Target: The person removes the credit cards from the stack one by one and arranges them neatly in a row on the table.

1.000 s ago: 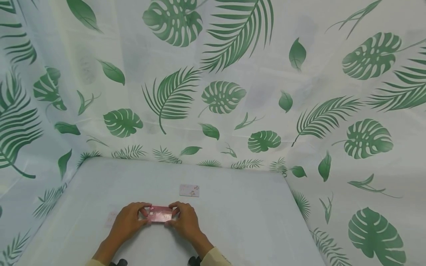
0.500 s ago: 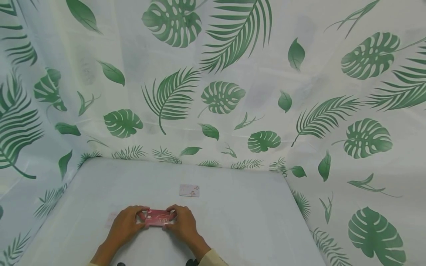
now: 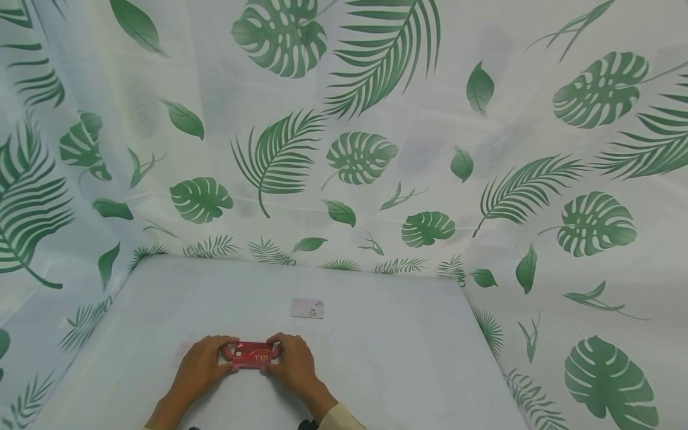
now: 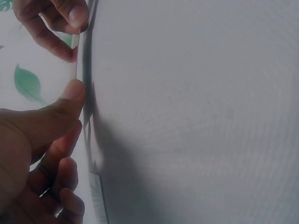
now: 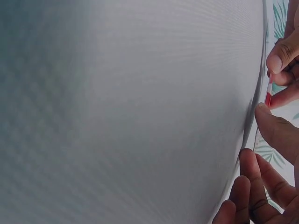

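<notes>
Head view: red card [image 3: 252, 355] pinched between left hand [image 3: 203, 361] and right hand [image 3: 295, 361]

Watching from my remote seat, I see the left hand pinching one end of the red card, index finger at the upper corner and thumb at the lower; the right hand pinches the opposite end in the same way; the card's long side runs from one hand to the other, its face to the head camera, with "VIP" lettered close to the right thumb and a small pale square nearer the left hand; whether it touches the worktop [image 3: 408, 364] beneath, I cannot tell; both wrist views give me only its thin edge between the fingers.

Ahead of the hands, nearer the right one, a pale card [image 3: 307, 308] with a small reddish print lies on the worktop; just beside the left hand, on its outer side, I make out a pale pinkish rectangle [image 3: 184, 351], partly covered by that hand; a cream sleeve [image 3: 341, 417] shows behind the right hand; well beyond both hands hangs a leaf-print curtain [image 3: 419, 128].
</notes>
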`<state>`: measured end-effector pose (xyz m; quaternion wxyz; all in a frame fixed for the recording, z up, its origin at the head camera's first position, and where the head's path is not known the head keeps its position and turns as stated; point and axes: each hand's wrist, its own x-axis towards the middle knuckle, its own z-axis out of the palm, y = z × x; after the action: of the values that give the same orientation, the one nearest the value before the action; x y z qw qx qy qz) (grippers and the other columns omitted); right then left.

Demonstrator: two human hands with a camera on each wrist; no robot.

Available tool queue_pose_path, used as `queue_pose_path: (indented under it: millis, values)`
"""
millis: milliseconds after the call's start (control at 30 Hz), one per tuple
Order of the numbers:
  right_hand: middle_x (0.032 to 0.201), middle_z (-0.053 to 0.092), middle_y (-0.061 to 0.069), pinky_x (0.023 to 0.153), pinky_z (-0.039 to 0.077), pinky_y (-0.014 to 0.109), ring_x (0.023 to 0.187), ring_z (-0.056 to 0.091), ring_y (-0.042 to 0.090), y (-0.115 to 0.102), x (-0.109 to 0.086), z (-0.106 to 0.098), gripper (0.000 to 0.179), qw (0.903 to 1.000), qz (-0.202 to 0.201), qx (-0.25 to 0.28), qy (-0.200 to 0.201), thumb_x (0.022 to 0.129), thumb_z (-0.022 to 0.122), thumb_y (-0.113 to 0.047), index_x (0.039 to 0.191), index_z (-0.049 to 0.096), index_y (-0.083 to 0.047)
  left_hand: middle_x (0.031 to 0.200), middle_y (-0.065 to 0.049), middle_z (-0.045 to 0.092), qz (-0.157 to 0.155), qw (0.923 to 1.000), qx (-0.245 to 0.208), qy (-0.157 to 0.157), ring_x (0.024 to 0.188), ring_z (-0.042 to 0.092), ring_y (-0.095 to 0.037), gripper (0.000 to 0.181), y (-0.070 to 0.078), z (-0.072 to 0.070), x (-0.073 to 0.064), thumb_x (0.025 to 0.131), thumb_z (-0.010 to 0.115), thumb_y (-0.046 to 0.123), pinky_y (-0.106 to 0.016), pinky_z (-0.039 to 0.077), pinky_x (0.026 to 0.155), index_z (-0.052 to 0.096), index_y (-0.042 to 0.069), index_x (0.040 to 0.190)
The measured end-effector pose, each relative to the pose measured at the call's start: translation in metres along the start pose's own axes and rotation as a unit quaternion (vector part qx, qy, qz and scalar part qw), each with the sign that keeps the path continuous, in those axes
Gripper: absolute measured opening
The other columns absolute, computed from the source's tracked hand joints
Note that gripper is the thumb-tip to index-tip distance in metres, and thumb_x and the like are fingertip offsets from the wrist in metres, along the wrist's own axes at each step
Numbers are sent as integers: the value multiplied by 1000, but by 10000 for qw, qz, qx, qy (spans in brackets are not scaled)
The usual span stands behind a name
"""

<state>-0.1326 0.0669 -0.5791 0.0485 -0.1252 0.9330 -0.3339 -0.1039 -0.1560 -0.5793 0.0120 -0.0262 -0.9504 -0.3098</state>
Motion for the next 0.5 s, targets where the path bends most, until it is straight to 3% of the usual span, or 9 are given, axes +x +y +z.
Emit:
queue_pose_path:
  millis: [233,500]
  values:
    - [79,62,-12,69,39,22,76,45,1,0,1,3,49,10000,-13,4,32,74,98,-23,118,77,-21,82,7,60,-83,9999,36,-93,80,48,-14,53,-1,-1,0,78,95,21,-38,44,78,75,9,126]
    - [80,60,-12,71,40,23,79,45,1,-2,1,6,47,9999,92,-71,3,76,97,-21,119,78,-20,81,7,60,-104,9999,56,-90,80,49,-14,53,-3,1,-1,78,95,20,-39,44,78,75,9,126]
